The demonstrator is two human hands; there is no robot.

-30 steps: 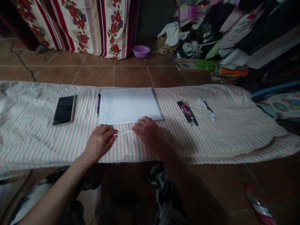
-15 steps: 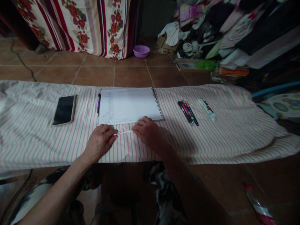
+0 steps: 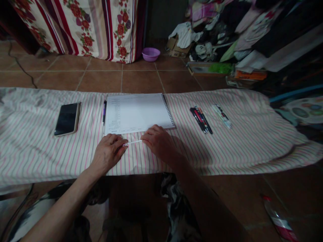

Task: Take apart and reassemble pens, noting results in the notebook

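One thin white stick (image 3: 135, 142) is pinched by the fingers of the left hand (image 3: 108, 150) and the right hand (image 3: 159, 143), near the spiral notebook (image 3: 142, 111).

1. The thin stick (image 3: 135, 142) is white and straight, with a bit of light purple at its left end (the fingers hide both tips, so I can't see how long it is).
2. It goes almost straight sideways, its right end a little farther away.
3. The left hand (image 3: 110, 150) pinches one end, and the right hand (image 3: 158, 142) pinches the other.
4. It is just on the near side of the spiral notebook (image 3: 141, 112).
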